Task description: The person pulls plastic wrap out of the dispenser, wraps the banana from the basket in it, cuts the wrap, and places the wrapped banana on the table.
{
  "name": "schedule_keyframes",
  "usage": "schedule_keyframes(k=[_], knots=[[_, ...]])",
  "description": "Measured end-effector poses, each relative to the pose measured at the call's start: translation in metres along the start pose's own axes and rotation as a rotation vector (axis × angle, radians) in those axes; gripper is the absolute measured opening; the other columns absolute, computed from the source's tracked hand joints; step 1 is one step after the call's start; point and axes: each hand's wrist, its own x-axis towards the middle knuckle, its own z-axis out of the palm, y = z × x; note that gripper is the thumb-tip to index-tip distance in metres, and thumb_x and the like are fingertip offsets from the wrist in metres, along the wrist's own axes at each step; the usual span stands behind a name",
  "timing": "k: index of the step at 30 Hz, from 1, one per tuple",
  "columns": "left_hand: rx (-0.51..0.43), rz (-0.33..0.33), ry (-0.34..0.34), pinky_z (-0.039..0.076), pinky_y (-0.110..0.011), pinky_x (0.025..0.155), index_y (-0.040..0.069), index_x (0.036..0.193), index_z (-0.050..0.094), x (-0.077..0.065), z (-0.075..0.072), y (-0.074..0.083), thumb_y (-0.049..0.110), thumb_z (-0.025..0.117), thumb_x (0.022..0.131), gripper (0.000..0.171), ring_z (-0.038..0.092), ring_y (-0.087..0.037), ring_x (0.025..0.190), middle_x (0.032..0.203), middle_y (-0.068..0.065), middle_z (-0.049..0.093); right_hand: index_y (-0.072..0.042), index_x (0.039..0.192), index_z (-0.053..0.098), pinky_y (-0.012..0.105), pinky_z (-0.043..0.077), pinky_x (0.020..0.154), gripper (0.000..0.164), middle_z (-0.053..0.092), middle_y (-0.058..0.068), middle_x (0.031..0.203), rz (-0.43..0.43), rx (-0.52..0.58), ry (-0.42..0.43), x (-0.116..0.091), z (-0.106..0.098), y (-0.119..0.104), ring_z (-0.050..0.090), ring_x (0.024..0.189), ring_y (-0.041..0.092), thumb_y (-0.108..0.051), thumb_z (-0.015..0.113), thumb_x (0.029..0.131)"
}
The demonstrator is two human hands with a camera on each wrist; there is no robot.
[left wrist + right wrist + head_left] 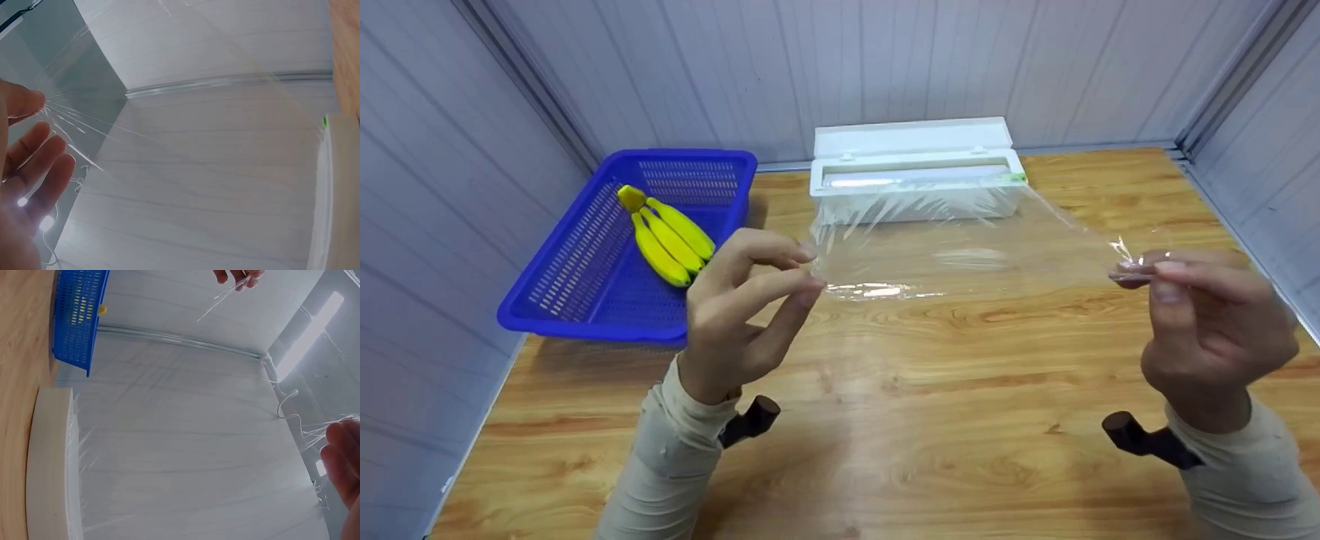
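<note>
Left grip (721,330) and right grip (1222,337) each pinch a corner of the clear film (967,256), stretched above the counter (930,420) from the open white dispenser (913,141); drawing-out seems in hand; next likely calls for even tension while cutting.

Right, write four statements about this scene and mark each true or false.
1. The left hand and right hand pinch the clear plastic film. True.
2. The film stretches from the white rectangular plastic box to both hands. True.
3. The box's white lid is closed. False: the lid stands open.
4. The yellow banana bunch lies outside the blue perforated plastic basket. False: the bunch lies inside the basket.
</note>
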Motion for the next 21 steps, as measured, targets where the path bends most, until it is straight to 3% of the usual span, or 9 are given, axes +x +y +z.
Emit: schedule_keyframes(k=[11, 14, 21], knots=[[-0.045, -0.062, -0.14, 0.056, -0.036, 0.078, -0.001, 0.092, 0.072, -0.005, 0.003, -0.001, 0.001, 0.066, 0.094, 0.007, 0.067, -0.028, 0.083, 0.09, -0.013, 0.069, 0.019, 0.073, 0.053, 0.024, 0.057, 0.066, 0.011, 0.06, 0.029, 0.068, 0.028, 0.042, -0.09, -0.005, -0.008, 0.004, 0.07, 0.064, 0.023, 0.017, 0.06, 0.08], [-0.047, -0.088, -0.189, 0.056, -0.034, 0.077, -0.001, 0.094, 0.072, -0.009, 0.003, -0.003, 0.001, 0.066, 0.094, 0.006, 0.067, -0.026, 0.083, 0.09, -0.012, 0.069, 0.019, 0.073, 0.054, 0.022, 0.057, 0.067, 0.011, 0.061, 0.027, 0.068, 0.044, 0.009, -0.156, -0.007, -0.011, 0.005, 0.069, 0.065, 0.022, 0.016, 0.06, 0.081], [-0.052, -0.13, -0.332, 0.057, -0.031, 0.075, 0.0, 0.097, 0.071, -0.022, 0.003, -0.009, -0.004, 0.069, 0.09, 0.008, 0.068, -0.021, 0.082, 0.091, -0.009, 0.07, 0.011, 0.077, 0.063, 0.016, 0.052, 0.071, 0.022, 0.063, 0.02, 0.066, 0.049, -0.198, -0.418, -0.006, -0.025, 0.004, 0.064, 0.061, 0.017, -0.006, 0.066, 0.091]])
